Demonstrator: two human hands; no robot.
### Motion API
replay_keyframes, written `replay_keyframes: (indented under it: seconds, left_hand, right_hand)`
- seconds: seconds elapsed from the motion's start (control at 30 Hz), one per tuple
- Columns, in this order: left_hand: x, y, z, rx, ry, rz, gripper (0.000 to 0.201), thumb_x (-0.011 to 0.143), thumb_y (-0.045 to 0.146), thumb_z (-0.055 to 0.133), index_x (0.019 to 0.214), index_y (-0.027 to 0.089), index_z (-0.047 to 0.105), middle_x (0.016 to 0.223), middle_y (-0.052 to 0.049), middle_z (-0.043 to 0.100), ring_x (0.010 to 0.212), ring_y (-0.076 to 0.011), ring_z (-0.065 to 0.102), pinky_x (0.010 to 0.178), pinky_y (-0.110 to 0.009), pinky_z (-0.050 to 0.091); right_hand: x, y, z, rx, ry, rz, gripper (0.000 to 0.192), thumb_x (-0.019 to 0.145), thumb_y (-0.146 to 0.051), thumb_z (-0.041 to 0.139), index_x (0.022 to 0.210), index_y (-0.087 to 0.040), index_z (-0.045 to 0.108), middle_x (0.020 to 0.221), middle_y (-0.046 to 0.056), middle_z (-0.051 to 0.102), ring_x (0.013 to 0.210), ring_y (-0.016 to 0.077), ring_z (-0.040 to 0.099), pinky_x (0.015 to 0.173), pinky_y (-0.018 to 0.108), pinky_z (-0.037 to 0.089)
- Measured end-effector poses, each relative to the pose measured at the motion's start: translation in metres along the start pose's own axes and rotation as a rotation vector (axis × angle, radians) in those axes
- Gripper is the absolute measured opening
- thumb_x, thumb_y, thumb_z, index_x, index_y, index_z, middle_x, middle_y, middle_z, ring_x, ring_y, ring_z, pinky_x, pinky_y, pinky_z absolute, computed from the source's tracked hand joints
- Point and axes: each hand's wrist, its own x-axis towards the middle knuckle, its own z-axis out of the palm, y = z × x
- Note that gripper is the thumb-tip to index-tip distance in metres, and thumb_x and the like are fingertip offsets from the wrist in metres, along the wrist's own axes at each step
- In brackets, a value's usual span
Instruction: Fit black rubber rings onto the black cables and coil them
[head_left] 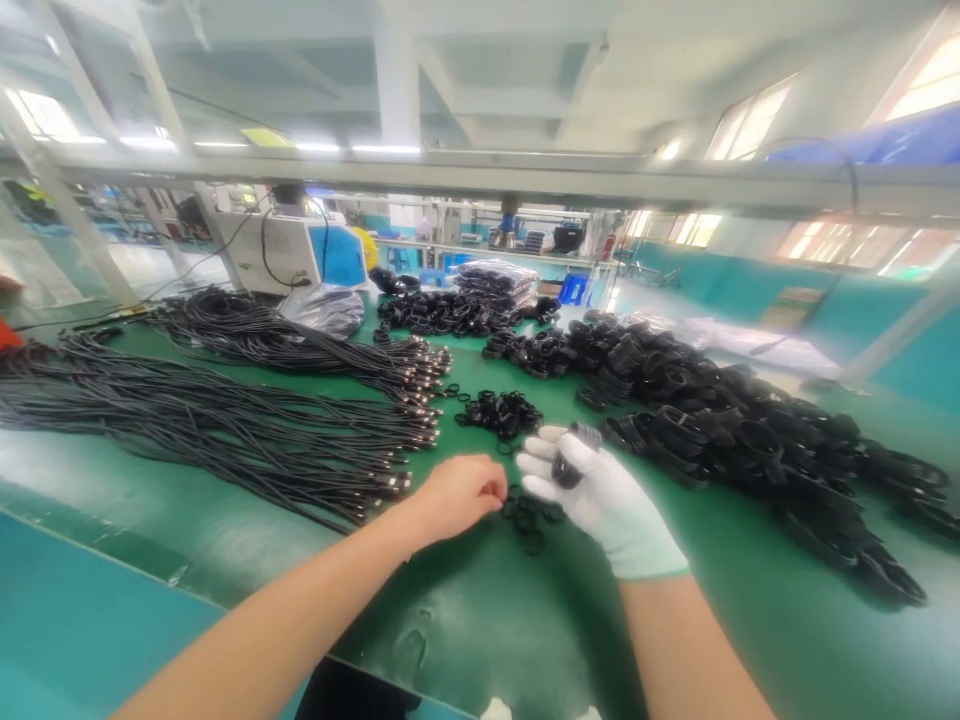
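My left hand point(461, 493), bare, is closed in a pinch above the green tabletop, beside several small black rings point(529, 520). Whatever its fingertips may hold is hidden. Wearing a white glove, my right hand point(611, 500) is curled around a black coiled cable point(568, 470), part of which shows between the fingers and above the thumb side. Just beyond both hands lies a small heap of black rings point(501, 412).
Long black cables point(300, 430) with metal plugs lie in bundles at left. Black coils point(697, 410) are heaped across the right and at the back point(442, 312). A plastic bag point(322, 310) and a white-and-blue machine point(292, 250) stand behind. A shelf beam point(480, 170) crosses overhead.
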Motion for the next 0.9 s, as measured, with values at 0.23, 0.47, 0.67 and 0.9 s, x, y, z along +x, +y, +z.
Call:
replay_keyframes:
  seconds: [0.23,0.47,0.67,0.9]
  left_hand:
    - [0.007,-0.006,0.016,-0.214,-0.021,-0.076,0.003,0.068,0.020,0.060,0.067,0.020,0.057,0.076,0.000,0.052,0.077,-0.0164,0.049,0.068,-0.024,0.037]
    - [-0.012,-0.001,-0.003,-0.669,-0.024,-0.155,0.027,0.083,0.044,0.044,0.079,0.016,0.046,0.064,0.003,0.043,0.056,-0.0093,0.043,0.055,-0.022,0.037]
    - [-0.022,0.000,0.014,-0.786,0.147,-0.203,0.023,0.082,0.037,0.050,0.072,0.016,0.045,0.059,0.005,0.042,0.052,-0.0075,0.038,0.050,-0.020,0.030]
    - [-0.043,0.013,-0.007,-1.263,0.098,-0.093,0.021,0.080,0.036,0.051,0.075,0.017,0.044,0.071,0.001,0.054,0.045,-0.0055,0.041,0.043,-0.019,0.028]
  right_hand:
    - [-0.002,0.005,0.005,-0.029,-0.009,-0.050,0.035,0.072,-0.030,0.073,0.100,-0.017,0.057,0.091,0.008,0.065,0.067,0.0148,0.061,0.051,0.024,0.048]
    - [0.003,0.027,0.029,-0.266,0.104,-0.036,0.045,0.059,-0.026,0.080,0.093,-0.014,0.055,0.069,0.001,0.061,0.050,0.0121,0.055,0.038,0.022,0.045]
    - [0.005,0.052,0.043,-0.198,0.070,-0.007,0.041,0.061,-0.031,0.076,0.090,-0.016,0.050,0.048,-0.006,0.050,0.035,0.0075,0.042,0.029,0.017,0.031]
    - [-0.008,0.050,0.031,0.226,-0.484,0.145,0.044,0.059,-0.039,0.076,0.092,-0.020,0.053,0.066,-0.005,0.051,0.043,0.0033,0.045,0.033,0.012,0.031]
